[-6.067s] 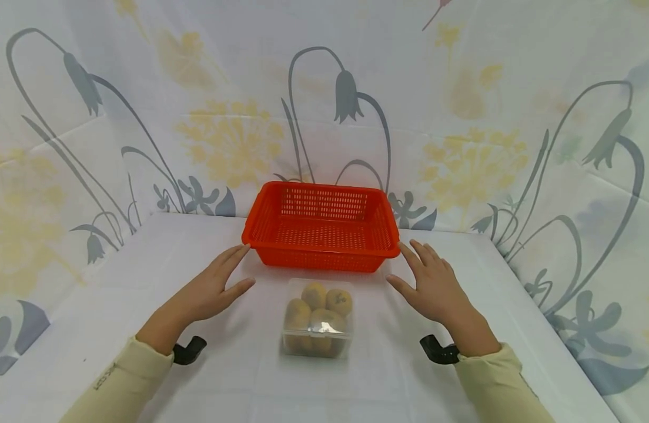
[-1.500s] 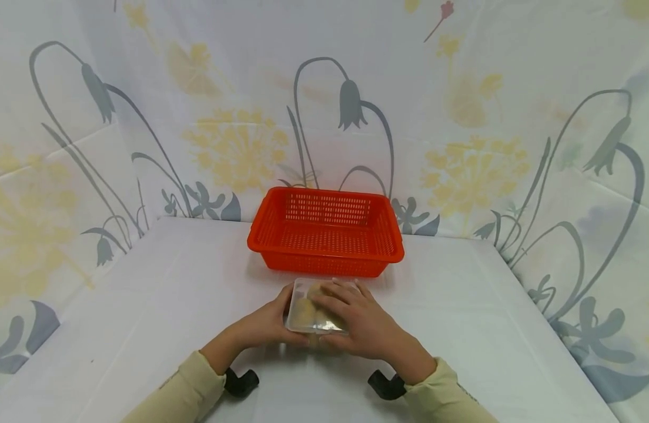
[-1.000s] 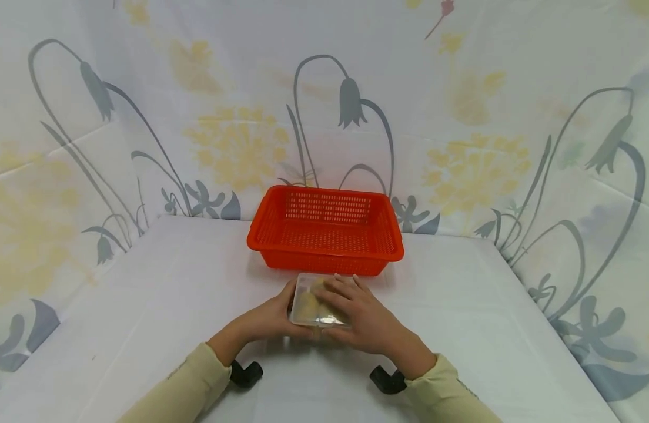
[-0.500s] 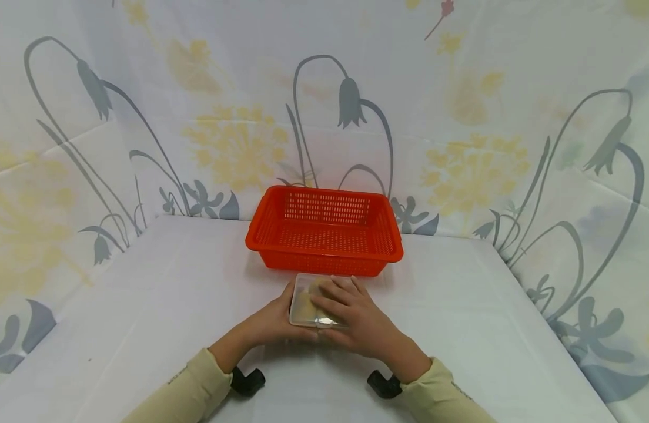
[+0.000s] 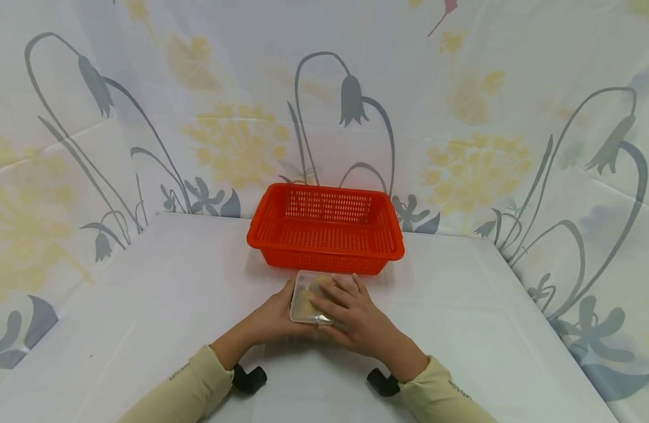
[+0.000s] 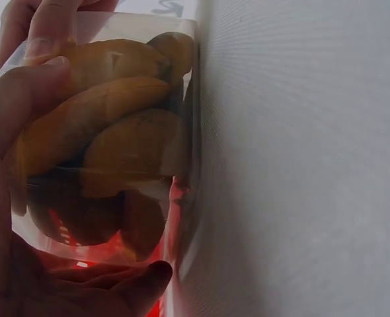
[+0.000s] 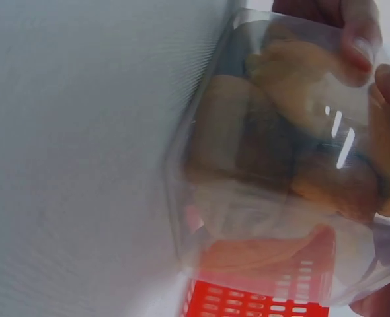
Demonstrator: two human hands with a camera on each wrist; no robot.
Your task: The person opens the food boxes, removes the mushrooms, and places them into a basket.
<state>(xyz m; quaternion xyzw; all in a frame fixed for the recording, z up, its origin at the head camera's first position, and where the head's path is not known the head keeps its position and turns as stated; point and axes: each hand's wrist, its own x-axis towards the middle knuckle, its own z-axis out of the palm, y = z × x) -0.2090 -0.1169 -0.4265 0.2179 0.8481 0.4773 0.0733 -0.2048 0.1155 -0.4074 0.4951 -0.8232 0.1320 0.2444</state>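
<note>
In the head view a clear plastic box [image 5: 301, 306] with a lid stands in front of the red basket. Several oval yellow-orange fruits [image 6: 135, 145] show through its walls in the left wrist view. My left hand [image 5: 276, 317] grips the box's left side, thumb along the near face and fingers round the far side. Over the lid lie the spread fingers of my right hand [image 5: 358, 320], its thumb bent against the near face close to the left thumb. The right part of the box is hidden beneath that hand.
A red perforated plastic basket [image 5: 324, 261] stands just behind the box, with nothing visible inside. White cloth [image 5: 488, 329] covers the table. Flower-printed cloth [image 5: 435, 70] rises at the back and both sides.
Six seconds ago both hands were apart, with the box standing untouched between them. Since then they have come together and taken hold of it. Over the last second they have hardly moved.
</note>
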